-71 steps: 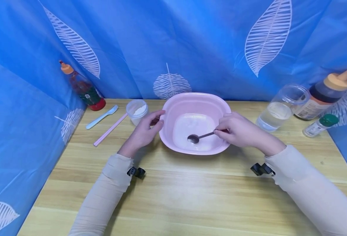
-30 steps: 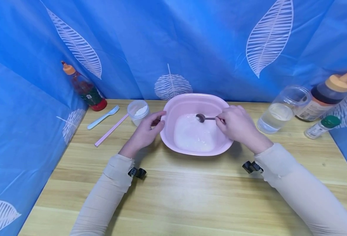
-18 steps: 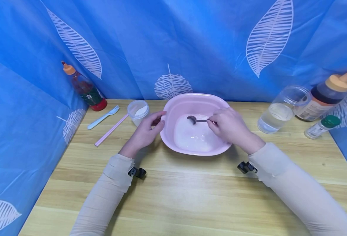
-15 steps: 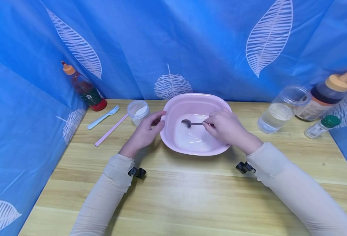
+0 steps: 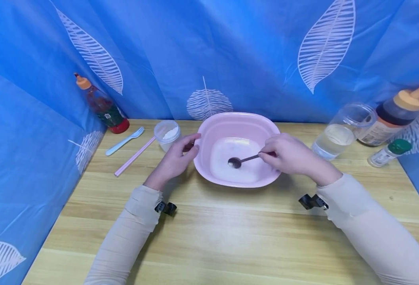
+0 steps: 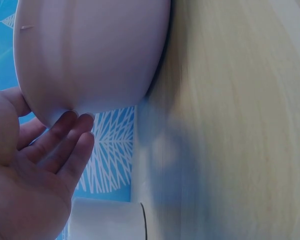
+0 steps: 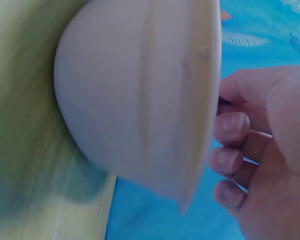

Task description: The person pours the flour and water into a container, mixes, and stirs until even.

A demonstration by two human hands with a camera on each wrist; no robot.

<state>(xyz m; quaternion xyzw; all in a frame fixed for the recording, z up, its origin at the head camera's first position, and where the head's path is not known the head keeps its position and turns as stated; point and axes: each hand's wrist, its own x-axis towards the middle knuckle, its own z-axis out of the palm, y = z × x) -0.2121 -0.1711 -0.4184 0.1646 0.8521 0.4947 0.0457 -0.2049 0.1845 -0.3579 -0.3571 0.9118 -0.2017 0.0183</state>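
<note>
A pink basin (image 5: 238, 120) stands on the table with a shallow whitish liquid in its bottom. My left hand (image 5: 175, 159) grips its left rim; in the left wrist view the thumb lies at the rim and the fingertips touch the outer wall. Over the basin's right rim, my right hand (image 5: 286, 155) pinches the handle of a dark metal spoon (image 5: 235, 162). The spoon's bowl is down in the basin, left of the hand. From the right wrist, the basin wall (image 7: 125, 90) hides most of the spoon.
Close to my left hand is a clear jar of white powder (image 5: 170, 134). Further left lie pink chopsticks (image 5: 134, 156), a light-blue fork (image 5: 124, 141) and a red sauce bottle (image 5: 104, 105). On the right stand a water jug (image 5: 332, 140), a dark sauce bottle (image 5: 387, 122) and a green-capped shaker (image 5: 389, 152).
My right hand swept the spoon around inside the basin, to the back, leftward, and now nearer the front with the hand back at the right. The left hand kept its place on the rim.
</note>
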